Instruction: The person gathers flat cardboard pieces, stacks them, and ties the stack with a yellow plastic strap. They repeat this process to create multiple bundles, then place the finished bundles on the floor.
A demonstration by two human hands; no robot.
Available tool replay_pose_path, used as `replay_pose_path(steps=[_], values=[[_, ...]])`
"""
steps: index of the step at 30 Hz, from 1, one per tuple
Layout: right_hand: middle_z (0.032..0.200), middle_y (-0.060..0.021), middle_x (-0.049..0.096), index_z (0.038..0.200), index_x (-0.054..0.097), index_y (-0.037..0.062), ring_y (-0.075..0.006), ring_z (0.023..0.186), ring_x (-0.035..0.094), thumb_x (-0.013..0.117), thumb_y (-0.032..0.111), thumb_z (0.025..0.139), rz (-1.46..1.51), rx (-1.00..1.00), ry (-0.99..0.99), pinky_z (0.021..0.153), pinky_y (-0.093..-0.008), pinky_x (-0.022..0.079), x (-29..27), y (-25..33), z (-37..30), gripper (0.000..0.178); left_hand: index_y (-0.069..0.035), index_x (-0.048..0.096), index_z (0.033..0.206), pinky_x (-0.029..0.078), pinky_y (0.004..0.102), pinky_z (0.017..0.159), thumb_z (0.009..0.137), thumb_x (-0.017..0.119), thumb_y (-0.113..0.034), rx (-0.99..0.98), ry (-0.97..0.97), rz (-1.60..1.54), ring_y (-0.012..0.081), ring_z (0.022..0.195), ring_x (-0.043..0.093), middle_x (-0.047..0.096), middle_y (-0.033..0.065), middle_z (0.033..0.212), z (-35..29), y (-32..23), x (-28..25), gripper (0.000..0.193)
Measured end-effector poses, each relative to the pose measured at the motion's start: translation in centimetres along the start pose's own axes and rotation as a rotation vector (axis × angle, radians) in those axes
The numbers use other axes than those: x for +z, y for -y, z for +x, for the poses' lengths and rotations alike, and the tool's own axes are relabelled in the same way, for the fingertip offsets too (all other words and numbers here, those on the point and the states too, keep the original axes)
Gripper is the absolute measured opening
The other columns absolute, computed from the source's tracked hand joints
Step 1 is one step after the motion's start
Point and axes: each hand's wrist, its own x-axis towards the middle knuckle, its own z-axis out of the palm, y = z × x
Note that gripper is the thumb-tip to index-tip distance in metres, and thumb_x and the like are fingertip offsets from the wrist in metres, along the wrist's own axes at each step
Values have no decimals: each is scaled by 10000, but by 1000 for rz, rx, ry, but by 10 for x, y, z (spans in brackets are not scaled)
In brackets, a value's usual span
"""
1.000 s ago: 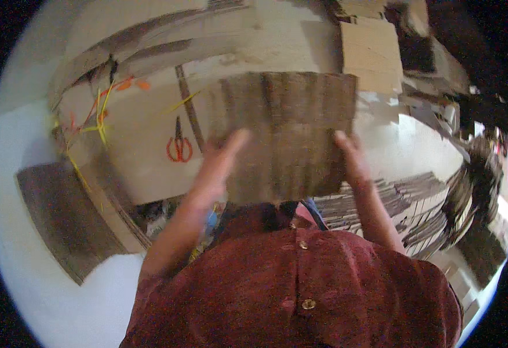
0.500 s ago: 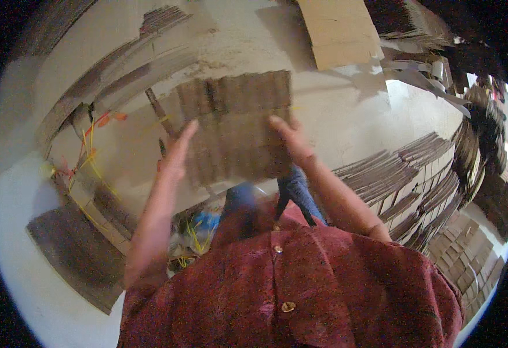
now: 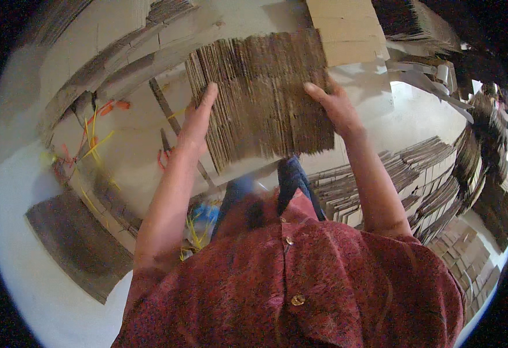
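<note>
Stack: block of brown corrugated cardboard sheets, cut edges facing up (image 3: 259, 93), between both hands, over the pale tan work surface (image 3: 132, 139). Left-side sheets look a bit fanned.
Left hand: bare left hand (image 3: 197, 119) clasping the stack's left side, thumb over the upper face.
Right hand: bare right hand (image 3: 342, 107) clasping the opposite side, thumb likewise over the upper face.
Squeeze: I'd want it even from both sides; too light and middle sheets could slip, too hard and the flutes could crush.
Edges: I'd square the fanned left side with small taps, palms flat, thumbs only guiding.
Level: I'd raise or lower both sides together so the block doesn't shear.
Clearance: I'd mind the red-handled scissors with dark blades (image 3: 161, 159) and the long dark narrow strip (image 3: 164, 104), both close by the left hand and forearm.
Underside: can't see it; can't tell if the stack is resting or lifted. Most fingers are hidden too.
Near edge: blurred for me, no sheet count possible.
Scissors: partly behind the left forearm.
Blue crumpled item (image 3: 206, 214): low, beside the legs, partly covered; can't identify it.
Right rim: dark heaps (image 3: 483, 124) bent by the lens, contents unclear.
</note>
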Motion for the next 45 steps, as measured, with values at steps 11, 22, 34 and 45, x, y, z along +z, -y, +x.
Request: replay_pose_path(steps=[11, 22, 34, 45], values=[[1019, -81, 593, 1168, 481, -6, -159, 894, 567, 678, 258, 778, 4, 60, 105, 790, -313, 479, -3, -41, 37, 510, -52, 371, 1298, 389, 370, 931, 768, 567, -569, -76, -153, 187, 208, 1107, 470, 451, 104, 1259, -4, 28, -6, 766], [977, -71, 628, 1097, 539, 29, -173, 865, 590, 735, 118, 709, -65, 13, 149, 774, -325, 493, -1, -76, -2, 444, -33, 505, 1166, 445, 309, 845, 884, 535, -297, 63, -248, -77, 154, 968, 538, 572, 51, 1091, -61, 131, -16, 388], [978, -74, 631, 1107, 534, 28, -183, 878, 597, 765, 131, 674, -93, 25, 165, 783, -331, 492, 15, -97, -11, 501, 19, 329, 1290, 403, 307, 860, 854, 562, -265, 368, -497, 159, 207, 1005, 487, 494, 103, 1130, -83, 145, -54, 570], [963, -68, 629, 1084, 547, 12, -171, 843, 592, 748, 150, 695, -195, 119, 132, 760, -322, 489, 22, -78, -17, 459, -9, 361, 1296, 224, 555, 985, 760, 571, -457, 852, -141, 1625, 341, 1275, 278, 267, 175, 1398, -73, 62, 6, 730]])
